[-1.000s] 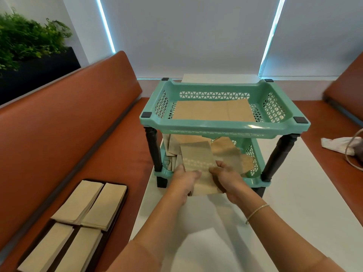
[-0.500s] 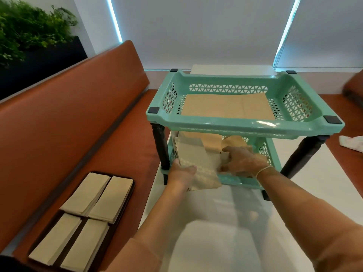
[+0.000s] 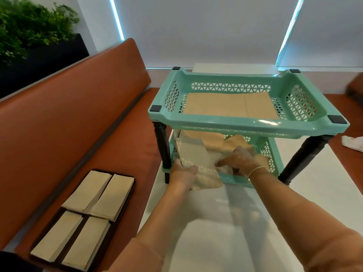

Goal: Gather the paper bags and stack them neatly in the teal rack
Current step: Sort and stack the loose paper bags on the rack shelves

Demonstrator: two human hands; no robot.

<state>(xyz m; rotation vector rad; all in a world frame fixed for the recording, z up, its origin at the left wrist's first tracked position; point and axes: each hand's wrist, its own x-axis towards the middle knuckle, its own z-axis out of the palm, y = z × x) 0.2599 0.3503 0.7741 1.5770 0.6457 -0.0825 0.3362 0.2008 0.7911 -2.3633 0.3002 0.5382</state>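
Four paper bag stacks (image 3: 84,218) lie in a dark tray on the bench. My left hand (image 3: 182,171) grips a paper bag (image 3: 196,160) at the teal rack (image 3: 249,124) lower tier; right hand (image 3: 239,160) presses loose bags there, fingers extended.

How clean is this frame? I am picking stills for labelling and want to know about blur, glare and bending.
Head view: both hands, left hand and right hand, and the paper bag are smeared by motion; a small white glare spot sits on the teal rack front rim; bright window strips flare blue; the wide lens bows the bench back.
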